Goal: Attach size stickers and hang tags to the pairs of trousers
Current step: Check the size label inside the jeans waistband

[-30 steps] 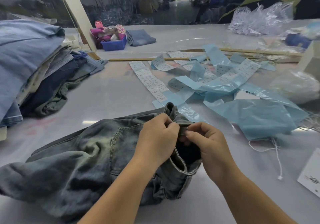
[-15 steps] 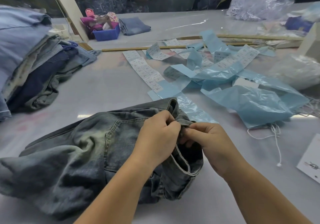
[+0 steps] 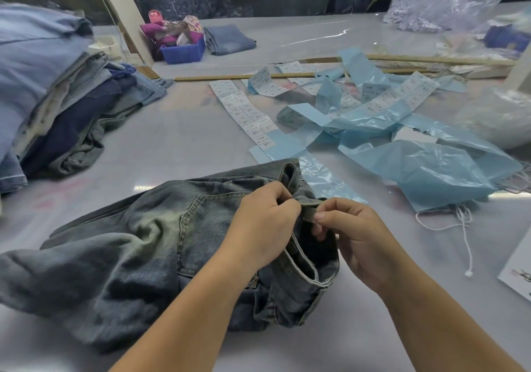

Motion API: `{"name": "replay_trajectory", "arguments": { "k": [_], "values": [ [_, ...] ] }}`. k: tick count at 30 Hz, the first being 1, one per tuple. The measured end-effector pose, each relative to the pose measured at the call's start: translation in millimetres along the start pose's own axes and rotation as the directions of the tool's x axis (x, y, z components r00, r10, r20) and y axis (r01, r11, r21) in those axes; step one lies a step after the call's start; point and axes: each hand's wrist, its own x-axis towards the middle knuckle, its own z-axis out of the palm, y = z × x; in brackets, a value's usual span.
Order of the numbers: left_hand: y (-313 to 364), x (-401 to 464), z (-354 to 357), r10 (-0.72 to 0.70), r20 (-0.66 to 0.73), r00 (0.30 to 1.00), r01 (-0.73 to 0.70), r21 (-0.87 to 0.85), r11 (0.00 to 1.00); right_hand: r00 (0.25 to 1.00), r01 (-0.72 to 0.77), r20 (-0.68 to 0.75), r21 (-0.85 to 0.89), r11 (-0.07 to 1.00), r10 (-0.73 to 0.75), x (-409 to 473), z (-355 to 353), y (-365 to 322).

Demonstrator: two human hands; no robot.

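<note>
A pair of faded grey-blue trousers (image 3: 149,256) lies crumpled on the pale counter (image 3: 178,147), directly in front of the person, waistband end toward the right. Both hands meet at the top edge of the open waistband. The left hand (image 3: 263,226) has its fingers curled onto the denim there, and the right hand (image 3: 349,235) pinches a small belt loop (image 3: 309,212) between thumb and forefinger, just beside the left fingertips. The denim is washed out, with a paler yellowish patch near the back pocket and visible seam stitching; the waistband gapes open, showing its dark inside. Beyond the hands, a strip of white size stickers (image 3: 247,112) lies among loose blue backing paper (image 3: 416,170). A white string (image 3: 462,228) lies to the right of the right hand. Folded jeans (image 3: 57,98) are stacked on the left.
</note>
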Motion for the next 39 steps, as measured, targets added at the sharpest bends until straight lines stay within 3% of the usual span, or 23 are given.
{"name": "replay_trajectory", "arguments": {
  "k": [10, 15, 21, 25, 32, 36, 39],
  "values": [
    [-4, 3, 9, -0.01, 0.042, 0.999, 0.009, 0.034, 0.999, 0.997, -0.069, -0.015, 0.097, 0.993, 0.071, 0, -11, 13],
    [-7, 7, 11, -0.044, 0.081, 0.996, 0.042, 0.02, 0.999, 0.995, 0.012, -0.094, -0.092, 0.996, -0.021, -2, -6, 21],
    [-10, 7, 15, -0.053, 0.079, 0.996, 0.052, 0.012, 0.999, 0.985, -0.061, -0.163, -0.052, 0.997, 0.051, 1, -3, 16],
    [-10, 6, 17, -0.06, 0.136, 0.989, 0.047, 0.092, 0.995, 0.971, -0.102, -0.234, -0.186, 0.977, 0.056, 3, 3, 11],
    [-13, 7, 14, -0.149, 0.221, 0.964, 0.151, 0.008, 0.989, 0.985, -0.081, -0.174, -0.392, 0.916, 0.012, -1, 2, 7],
    [-13, 8, 16, -0.182, 0.209, 0.961, 0.191, -0.02, 0.981, 0.972, -0.098, -0.235, -0.325, 0.941, 0.02, 0, -4, 9],
    [-12, 10, 16, -0.178, 0.198, 0.964, 0.18, 0.006, 0.984, 0.974, -0.152, -0.203, -0.263, 0.953, 0.099, 1, -13, 7]
  ]
}}
